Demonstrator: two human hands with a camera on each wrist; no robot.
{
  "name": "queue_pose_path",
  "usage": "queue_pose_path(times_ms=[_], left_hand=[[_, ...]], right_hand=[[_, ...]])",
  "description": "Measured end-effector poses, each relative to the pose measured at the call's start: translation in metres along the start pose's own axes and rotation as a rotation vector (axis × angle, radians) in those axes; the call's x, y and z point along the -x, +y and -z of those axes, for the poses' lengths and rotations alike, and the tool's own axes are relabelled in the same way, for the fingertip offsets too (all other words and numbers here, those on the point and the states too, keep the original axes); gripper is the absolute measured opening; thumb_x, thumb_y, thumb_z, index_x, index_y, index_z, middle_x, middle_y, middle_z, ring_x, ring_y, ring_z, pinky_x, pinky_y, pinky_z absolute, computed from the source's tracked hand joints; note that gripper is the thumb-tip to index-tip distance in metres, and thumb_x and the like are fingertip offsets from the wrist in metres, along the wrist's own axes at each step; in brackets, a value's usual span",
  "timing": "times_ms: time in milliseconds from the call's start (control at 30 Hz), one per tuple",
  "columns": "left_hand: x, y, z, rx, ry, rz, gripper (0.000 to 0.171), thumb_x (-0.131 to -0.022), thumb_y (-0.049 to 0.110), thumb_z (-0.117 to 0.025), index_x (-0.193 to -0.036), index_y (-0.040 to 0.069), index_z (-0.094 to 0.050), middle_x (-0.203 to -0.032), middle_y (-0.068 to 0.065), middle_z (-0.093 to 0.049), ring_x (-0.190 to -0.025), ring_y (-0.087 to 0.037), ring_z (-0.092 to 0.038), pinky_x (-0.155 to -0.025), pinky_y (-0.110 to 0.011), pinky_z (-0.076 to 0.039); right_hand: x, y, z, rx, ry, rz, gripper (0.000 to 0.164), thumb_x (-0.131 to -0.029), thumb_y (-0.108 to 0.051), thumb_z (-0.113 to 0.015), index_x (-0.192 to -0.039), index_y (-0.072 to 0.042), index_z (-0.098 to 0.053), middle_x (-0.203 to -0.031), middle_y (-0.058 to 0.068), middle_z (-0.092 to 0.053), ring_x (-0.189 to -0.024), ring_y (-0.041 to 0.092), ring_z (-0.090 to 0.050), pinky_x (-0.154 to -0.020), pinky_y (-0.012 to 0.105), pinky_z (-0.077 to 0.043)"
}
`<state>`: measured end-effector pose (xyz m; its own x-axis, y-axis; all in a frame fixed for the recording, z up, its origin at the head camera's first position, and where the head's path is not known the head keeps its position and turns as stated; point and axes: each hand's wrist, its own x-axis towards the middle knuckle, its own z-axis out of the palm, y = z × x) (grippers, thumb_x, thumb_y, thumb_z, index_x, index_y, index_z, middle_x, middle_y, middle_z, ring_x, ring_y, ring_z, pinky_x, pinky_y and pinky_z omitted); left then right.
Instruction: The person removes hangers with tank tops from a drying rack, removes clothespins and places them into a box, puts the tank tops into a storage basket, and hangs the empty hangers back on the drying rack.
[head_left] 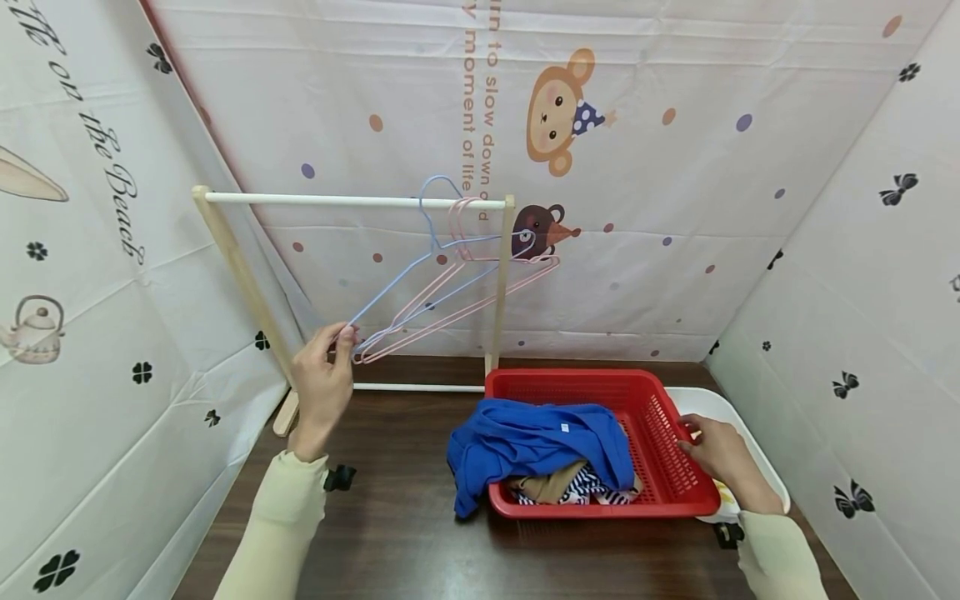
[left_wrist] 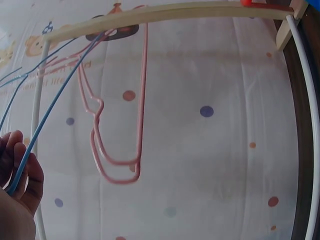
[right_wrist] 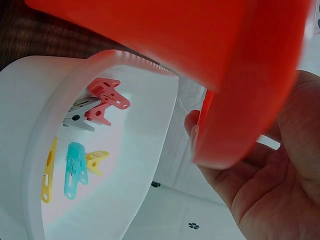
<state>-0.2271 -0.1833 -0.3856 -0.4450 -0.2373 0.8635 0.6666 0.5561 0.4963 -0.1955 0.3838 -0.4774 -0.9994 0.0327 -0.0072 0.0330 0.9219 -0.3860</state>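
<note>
My left hand (head_left: 322, 375) pinches one lower corner of a blue hanger (head_left: 391, 286), tilting it outward. The hanger's hook is at the white rod of the wooden-ended rack. Behind it, pink hangers (head_left: 450, 318) hang from the same rod, close to the right post. My right hand (head_left: 723, 458) grips the right rim of a red basket (head_left: 600, 510), thumb and fingers on either side in the right wrist view. A blue garment (head_left: 540, 425) drapes over the basket's left side, with tan and striped cloth under it.
A white basin (right_wrist: 145, 165) stands under and right of the basket, holding several clips, among them a teal clip (right_wrist: 75, 170) and a red clip (right_wrist: 107, 92). The rack's wooden left post (head_left: 243, 283) leans near the left wall sheet. Printed sheets enclose the brown table (head_left: 390, 517).
</note>
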Motion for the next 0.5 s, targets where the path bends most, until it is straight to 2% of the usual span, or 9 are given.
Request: queue_pose_path(times_ms=[100,300,500], left_hand=[[-0.001,0.002,-0.006,0.000,-0.010,0.009,0.010,-0.092,-0.005,-0.062,-0.095,-0.006,-0.071,-0.080,-0.018,-0.070,-0.077,0.002,-0.057,-0.073,-0.004,-0.043],[-0.001,0.003,-0.018,0.000,-0.035,0.010,0.011,-0.094,-0.001,-0.061,-0.096,-0.005,-0.070,-0.082,-0.017,-0.070,-0.075,-0.026,-0.066,-0.075,-0.008,-0.045],[0.000,0.002,-0.028,-0.009,-0.051,0.016,0.014,-0.096,0.004,-0.060,-0.096,-0.006,-0.070,-0.082,-0.018,-0.069,-0.076,-0.029,-0.067,-0.076,-0.010,-0.048]], right_hand=[[0.002,-0.002,0.001,-0.017,-0.006,-0.015,0.050,-0.082,-0.009,-0.076,-0.125,0.006,-0.058,-0.110,0.030,-0.064,-0.078,0.025,-0.064,-0.063,0.038,-0.060],[0.003,-0.002,-0.001,-0.024,-0.012,-0.032,0.052,-0.082,-0.010,-0.077,-0.127,0.005,-0.057,-0.112,0.030,-0.064,-0.077,0.023,-0.063,-0.063,0.037,-0.060],[0.003,0.000,-0.002,-0.023,-0.008,-0.027,0.051,-0.082,-0.010,-0.076,-0.127,0.006,-0.057,-0.113,0.030,-0.064,-0.078,0.024,-0.063,-0.064,0.037,-0.060]])
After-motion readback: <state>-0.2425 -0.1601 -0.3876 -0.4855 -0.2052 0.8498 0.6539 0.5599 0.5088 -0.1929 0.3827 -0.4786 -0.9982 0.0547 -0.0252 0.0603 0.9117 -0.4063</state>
